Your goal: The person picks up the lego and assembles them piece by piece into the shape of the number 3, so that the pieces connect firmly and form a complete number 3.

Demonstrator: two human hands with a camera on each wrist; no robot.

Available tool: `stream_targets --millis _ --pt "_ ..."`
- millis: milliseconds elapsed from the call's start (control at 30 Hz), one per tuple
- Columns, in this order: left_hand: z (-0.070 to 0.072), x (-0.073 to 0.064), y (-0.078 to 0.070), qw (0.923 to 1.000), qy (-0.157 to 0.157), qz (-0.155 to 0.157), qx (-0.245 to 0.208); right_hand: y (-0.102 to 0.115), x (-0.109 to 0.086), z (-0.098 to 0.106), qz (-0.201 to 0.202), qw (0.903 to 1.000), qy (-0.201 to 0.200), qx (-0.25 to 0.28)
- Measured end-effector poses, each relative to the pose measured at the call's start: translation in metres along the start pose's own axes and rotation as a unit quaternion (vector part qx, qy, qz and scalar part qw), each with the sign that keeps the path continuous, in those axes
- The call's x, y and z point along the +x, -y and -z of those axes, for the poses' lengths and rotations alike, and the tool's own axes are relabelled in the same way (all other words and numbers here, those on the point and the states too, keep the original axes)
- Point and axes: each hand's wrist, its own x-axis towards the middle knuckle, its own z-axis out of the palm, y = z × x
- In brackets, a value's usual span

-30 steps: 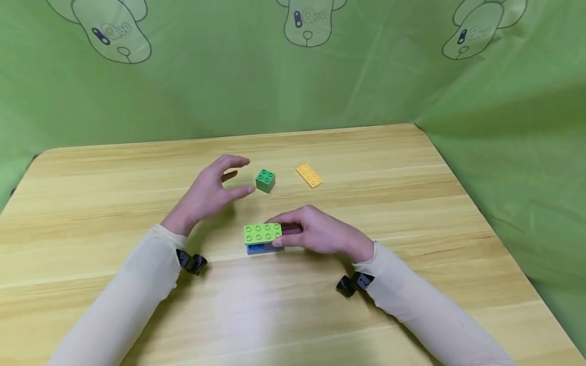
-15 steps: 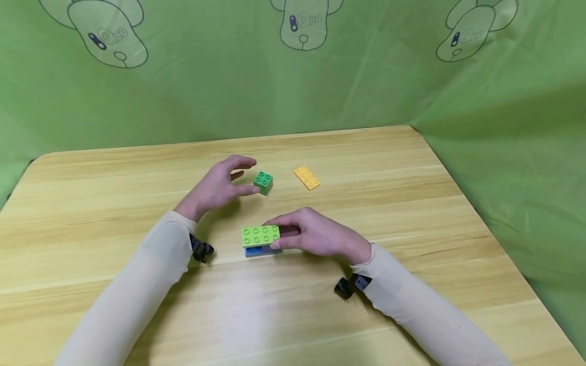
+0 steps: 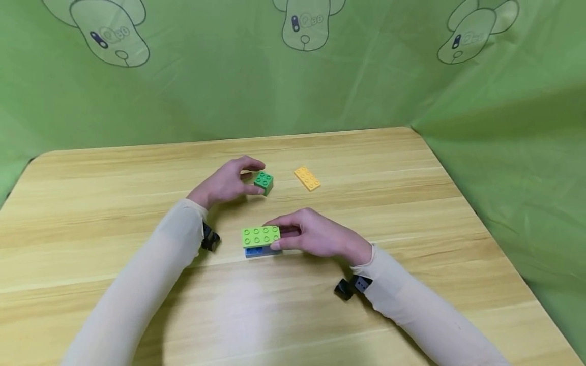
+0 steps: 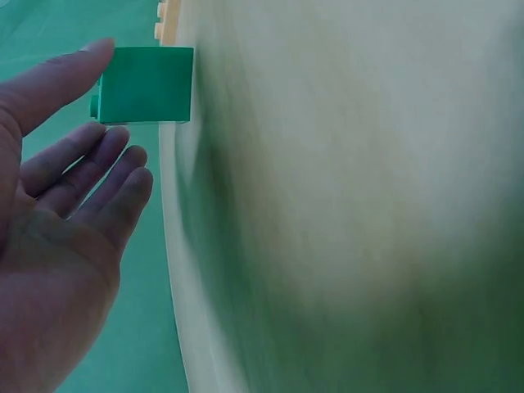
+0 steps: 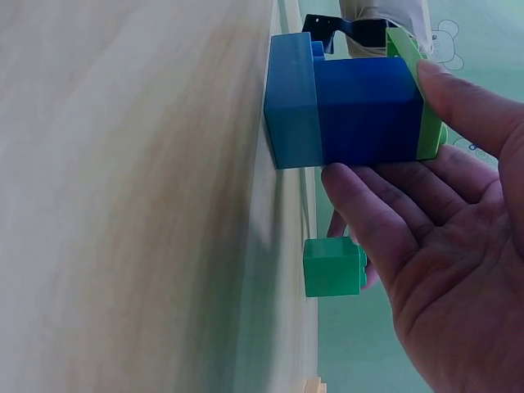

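One green brick [image 3: 266,181] sits beside the left hand [image 3: 227,182], whose thumb and fingers stand parted, holding nothing; the right hand [image 3: 317,234] pinches a lime-topped blue stack [image 3: 259,241].

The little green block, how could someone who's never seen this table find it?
On the wooden table, look toward the far edge, where the left hand is. By that hand's thumb, left of the flat yellow brick, sits the little green block. It's chunky, with only four bumps on top; the yellow brick and the light green brick each have eight.
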Motion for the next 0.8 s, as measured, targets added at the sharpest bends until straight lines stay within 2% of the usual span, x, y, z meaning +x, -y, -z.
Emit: stream_targets --millis 233,633,800 --pt "-0.0015 0.0068 0.0061 0.9998 0.011 0.008 -0.018 -0.0005 -0.0008 0.0003 0.004 1.0000 -0.001 -0.009" --pt "-0.0008 0.0101 0.0070 0.9993 0.020 0.019 0.023 0.0009 -0.0009 0.0010 -0.001 0.9999 0.000 -0.012" --pt "-0.0002 0.0099 0.0062 0.9991 0.016 0.028 0.027 0.0012 -0.0006 0.0010 -0.001 0.9999 -0.002 -0.011"
